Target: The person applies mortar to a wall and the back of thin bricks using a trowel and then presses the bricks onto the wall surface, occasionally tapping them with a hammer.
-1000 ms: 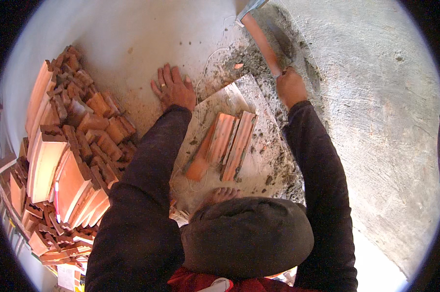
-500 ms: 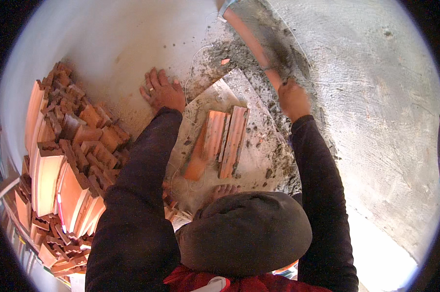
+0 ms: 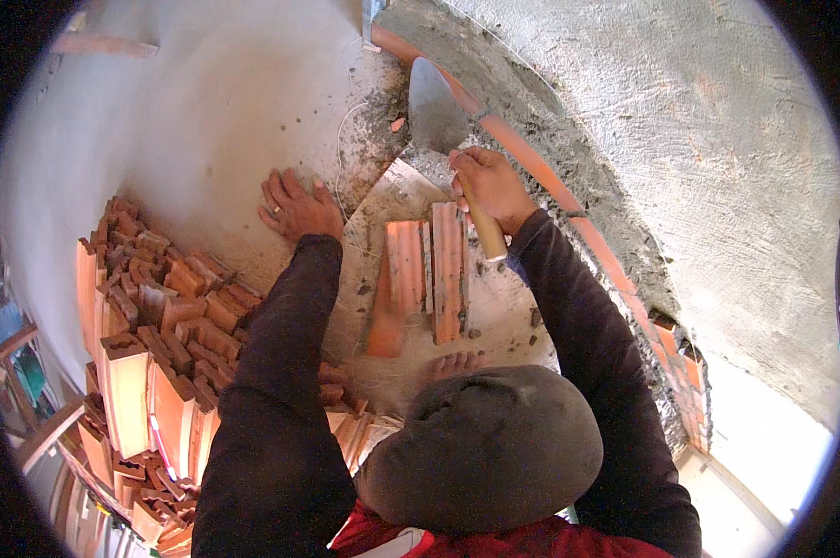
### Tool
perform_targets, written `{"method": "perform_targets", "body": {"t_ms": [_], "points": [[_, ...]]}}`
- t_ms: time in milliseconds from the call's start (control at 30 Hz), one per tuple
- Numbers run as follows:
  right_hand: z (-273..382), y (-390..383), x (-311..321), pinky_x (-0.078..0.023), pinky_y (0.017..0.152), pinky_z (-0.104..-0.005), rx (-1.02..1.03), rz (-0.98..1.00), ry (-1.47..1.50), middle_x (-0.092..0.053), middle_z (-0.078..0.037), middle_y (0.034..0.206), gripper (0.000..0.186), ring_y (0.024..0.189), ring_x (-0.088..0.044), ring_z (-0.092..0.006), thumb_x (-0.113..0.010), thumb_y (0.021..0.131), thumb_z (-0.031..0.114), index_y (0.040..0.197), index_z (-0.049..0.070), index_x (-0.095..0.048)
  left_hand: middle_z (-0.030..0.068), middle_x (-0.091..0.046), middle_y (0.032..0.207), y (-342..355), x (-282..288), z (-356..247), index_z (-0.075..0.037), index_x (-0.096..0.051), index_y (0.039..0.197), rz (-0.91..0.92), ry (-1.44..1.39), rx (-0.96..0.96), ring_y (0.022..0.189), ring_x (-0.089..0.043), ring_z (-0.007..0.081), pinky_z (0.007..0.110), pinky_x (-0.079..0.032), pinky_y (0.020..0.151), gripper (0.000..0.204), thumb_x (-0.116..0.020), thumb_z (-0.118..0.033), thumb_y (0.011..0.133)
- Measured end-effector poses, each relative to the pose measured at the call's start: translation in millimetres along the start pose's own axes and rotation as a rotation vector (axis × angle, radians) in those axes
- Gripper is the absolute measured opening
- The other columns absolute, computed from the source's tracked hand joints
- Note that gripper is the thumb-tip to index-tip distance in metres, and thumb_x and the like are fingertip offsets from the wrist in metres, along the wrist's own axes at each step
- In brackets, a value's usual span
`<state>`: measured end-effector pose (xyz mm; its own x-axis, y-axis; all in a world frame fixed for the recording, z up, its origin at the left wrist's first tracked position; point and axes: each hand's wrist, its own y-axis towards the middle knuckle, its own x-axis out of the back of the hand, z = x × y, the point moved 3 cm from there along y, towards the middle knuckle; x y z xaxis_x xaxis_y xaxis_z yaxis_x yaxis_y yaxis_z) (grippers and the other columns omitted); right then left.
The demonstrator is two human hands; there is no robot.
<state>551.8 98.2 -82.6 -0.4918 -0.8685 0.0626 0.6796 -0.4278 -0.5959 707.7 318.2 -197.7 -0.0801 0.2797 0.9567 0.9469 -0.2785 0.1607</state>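
Note:
My right hand (image 3: pixel 500 189) is wrapped round the pale wooden handle of a trowel (image 3: pixel 436 110). Its grey blade points away from me, beside a row of terracotta strips (image 3: pixel 531 163) set in grey mortar along the wall. My left hand (image 3: pixel 301 208) rests with fingers spread on the dusty pale surface, and holds nothing. Between my arms lies a light board (image 3: pixel 396 191) spattered with mortar. On it are several ribbed terracotta pieces (image 3: pixel 448 270), lying side by side.
A tall stack of broken-edged terracotta pieces (image 3: pixel 173 307) stands at the left, close to my left arm. A thin white string (image 3: pixel 342 139) runs past my left hand. Rough plastered wall (image 3: pixel 717 158) rises on the right. My bare toes (image 3: pixel 459 363) show at the board's near edge.
My right hand has come left, away from the terracotta row, and the trowel's blade and handle now show plainly. My left hand stays spread on the surface. The whole view has shifted somewhat.

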Motion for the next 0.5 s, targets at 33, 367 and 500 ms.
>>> {"method": "perform_targets", "body": {"t_ms": [33, 367, 500], "points": [[5, -4, -3, -0.044, 0.039, -0.0285, -0.045, -0.011, 0.004, -0.054, -0.002, 0.067, 0.026, 0.047, -0.050, -0.0110, -0.053, 0.099, 0.030, 0.091, 0.005, -0.052, 0.0148, -0.031, 0.151, 0, 0, 3, -0.008, -0.042, 0.138, -0.012, 0.007, 0.000, 0.145, -0.021, 0.0330, 0.059, -0.009, 0.115, 0.054, -0.054, -0.034, 0.093], [8, -14, -3, -0.045, 0.040, -0.0320, 0.016, -0.042, 0.187, -0.055, -0.006, 0.065, 0.031, 0.044, -0.052, -0.0156, -0.054, 0.098, 0.030, 0.088, 0.001, -0.057, 0.0144, -0.035, 0.149, 1, 1, 8, -0.008, -0.046, 0.134, -0.067, 0.013, -0.029, 0.143, -0.025, 0.0310, 0.059, -0.013, 0.114, 0.052, -0.055, -0.036, 0.091], [6, -10, -10, -0.045, 0.038, -0.0298, 0.012, -0.018, 0.206, -0.054, -0.003, 0.067, 0.030, 0.046, -0.051, -0.0132, -0.055, 0.098, 0.033, 0.090, 0.005, -0.055, 0.0137, -0.036, 0.148, 2, 3, 5, -0.008, -0.047, 0.133, -0.045, 0.022, -0.012, 0.142, -0.028, 0.0301, 0.060, -0.016, 0.113, 0.053, -0.056, -0.038, 0.090]]}}
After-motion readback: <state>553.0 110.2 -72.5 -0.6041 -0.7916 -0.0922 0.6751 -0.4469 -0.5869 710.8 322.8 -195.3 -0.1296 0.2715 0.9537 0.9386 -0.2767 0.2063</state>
